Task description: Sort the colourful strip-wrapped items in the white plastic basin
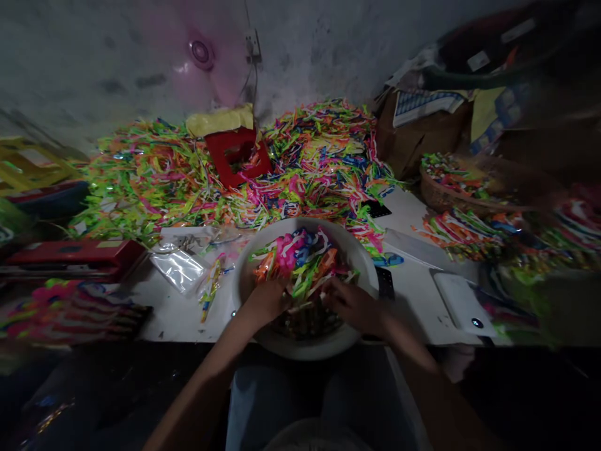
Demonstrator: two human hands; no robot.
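Note:
A round whitish basin (366, 275) stands at the front edge of the table, holding many colourful plastic pieces (307, 263) in pink, blue, green, orange and white. Inside its left part, my left hand (271, 300) touches the pieces, its fingertips partly lost among them. My right hand (350, 302) is over the right part of the basin with bent fingers at the pieces. Dim light and blur hide what either hand grips, if anything. Darker ends of the pieces show low in the basin between both hands.
Behind the basin lies a large heap of similar pieces (323, 150) with a red holder (237, 156) in it. A red box (75, 260) and clear plastic bags (181, 266) are at left. At right are a brown basket (451, 194) and a white phone-like device (462, 304).

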